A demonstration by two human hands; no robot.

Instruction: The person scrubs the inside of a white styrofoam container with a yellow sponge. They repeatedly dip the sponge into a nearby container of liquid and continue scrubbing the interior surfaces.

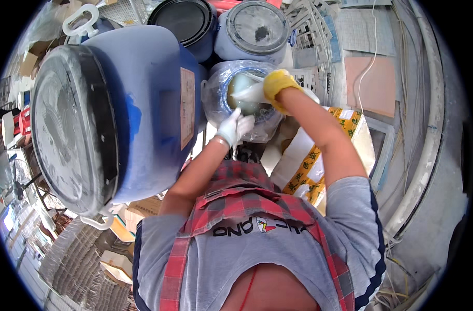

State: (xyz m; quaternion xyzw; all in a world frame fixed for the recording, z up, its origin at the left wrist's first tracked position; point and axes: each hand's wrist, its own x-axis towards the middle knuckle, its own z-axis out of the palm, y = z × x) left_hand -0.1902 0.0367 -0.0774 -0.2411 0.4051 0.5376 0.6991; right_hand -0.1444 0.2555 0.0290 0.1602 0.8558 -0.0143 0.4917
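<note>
Flanked on its left by a big blue barrel (148,78), the bucket (224,85) is wrapped in clear plastic (212,101), mouth turned upward, long axis roughly upright. Over that mouth the gloved right hand (252,93) is held, fingers pointed left; whether anything is gripped cannot be told. By the near rim, the left hand (236,126) is held with fingers loosely spread, pointed bucketward.
</note>
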